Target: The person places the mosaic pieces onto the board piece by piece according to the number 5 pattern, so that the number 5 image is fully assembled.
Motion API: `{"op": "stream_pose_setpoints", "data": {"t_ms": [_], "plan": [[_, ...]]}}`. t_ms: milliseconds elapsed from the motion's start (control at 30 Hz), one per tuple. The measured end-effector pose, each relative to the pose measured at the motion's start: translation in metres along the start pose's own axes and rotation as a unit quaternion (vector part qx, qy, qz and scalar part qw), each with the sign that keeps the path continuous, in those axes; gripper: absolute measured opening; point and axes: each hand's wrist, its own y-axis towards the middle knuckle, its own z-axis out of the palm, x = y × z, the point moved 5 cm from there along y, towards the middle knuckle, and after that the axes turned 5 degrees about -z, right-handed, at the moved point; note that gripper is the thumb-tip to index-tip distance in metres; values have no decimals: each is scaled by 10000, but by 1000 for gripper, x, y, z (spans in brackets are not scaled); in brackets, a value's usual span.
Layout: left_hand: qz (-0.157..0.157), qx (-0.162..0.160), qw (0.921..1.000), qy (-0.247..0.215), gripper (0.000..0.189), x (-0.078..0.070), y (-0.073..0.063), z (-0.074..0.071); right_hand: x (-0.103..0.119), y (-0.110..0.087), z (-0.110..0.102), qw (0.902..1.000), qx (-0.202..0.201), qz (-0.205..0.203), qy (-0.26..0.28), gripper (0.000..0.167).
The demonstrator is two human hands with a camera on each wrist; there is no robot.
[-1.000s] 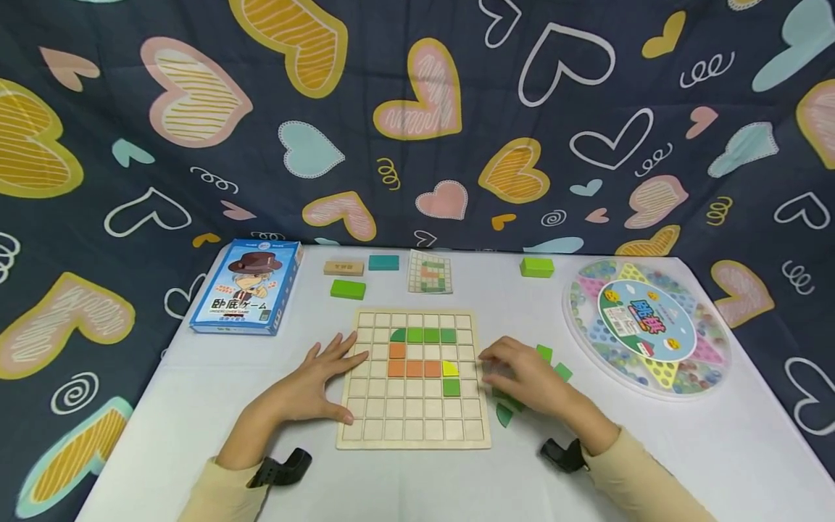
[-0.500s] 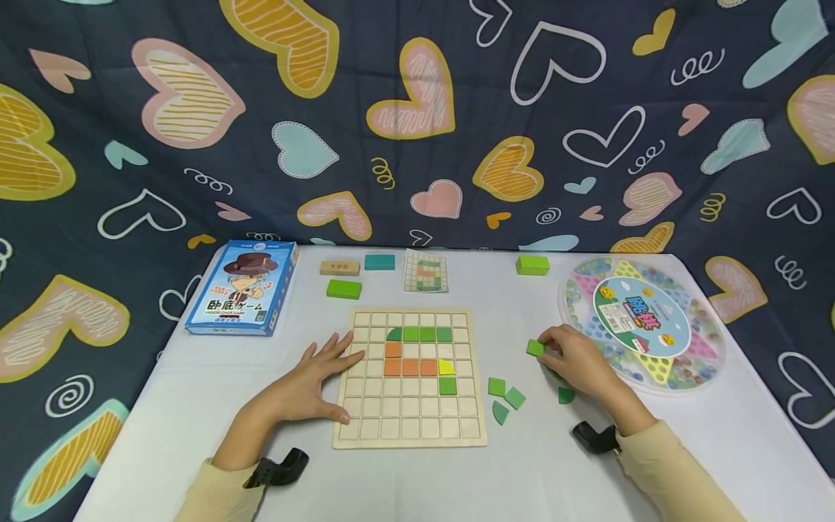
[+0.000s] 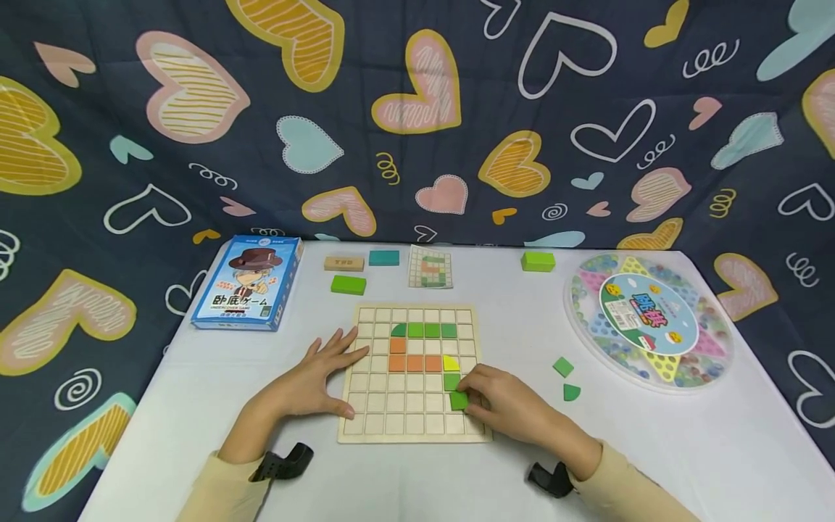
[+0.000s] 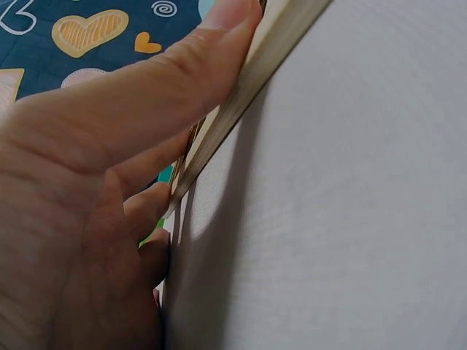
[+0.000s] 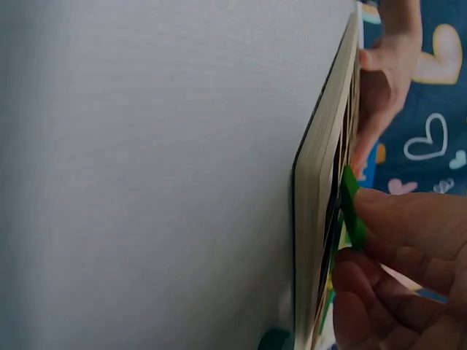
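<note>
A wooden grid board (image 3: 391,429) lies on the white table. My left hand (image 3: 313,384) rests on its left edge with fingers spread; in the left wrist view the thumb (image 4: 168,87) touches the board's edge. My right hand (image 3: 515,407) pinches a green square tile (image 3: 459,401) between thumb and fingers, over a cell just below another green tile (image 3: 451,382). In the right wrist view the pinched tile tilts against the board. Orange tiles (image 3: 414,363), a yellow-topped tile (image 3: 451,363) and a row of green tiles (image 3: 432,330) sit in the grid.
Right of the hand lie a green square tile (image 3: 563,367) and a quarter-round tile (image 3: 571,392). A pattern card (image 3: 430,267), several blocks (image 3: 349,285), a blue game box (image 3: 246,283) and a round marble-game case (image 3: 649,322) stand farther back.
My right hand went from the board's right side to the tiles farther right, then came back over the board holding a green square tile. The left hand stayed on the board.
</note>
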Motion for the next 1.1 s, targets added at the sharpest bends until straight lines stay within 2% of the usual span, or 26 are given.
{"op": "stream_pose_setpoints", "data": {"t_ms": [200,367,500,600,700,800,967,1100], "plan": [[-23,28,10000,11,106,-1,-1,0,5,5,6,9997,75,-159,-178,23],[-73,40,10000,27,106,0,-2,0,3,0,2,9998,42,33,-195,32],[-130,8,9999,73,106,3,-5,0,-18,-27,-19,9972,-475,571,-65,34],[-131,-18,9999,64,106,3,-6,-1,-43,-58,-39,9889,-921,1167,-71,34],[-97,-22,9999,30,106,2,-7,-2,-67,-87,-52,9789,-964,1802,-77,34],[-114,0,9999,9,106,2,-8,-2,-84,-103,-56,9744,-747,2117,-59,31],[-109,26,9999,6,106,1,-4,-1,-96,-105,-54,9757,-628,2093,-171,23],[-49,36,10000,1,106,-1,0,-1,-87,-99,-57,9764,-828,1971,-290,22]]}}
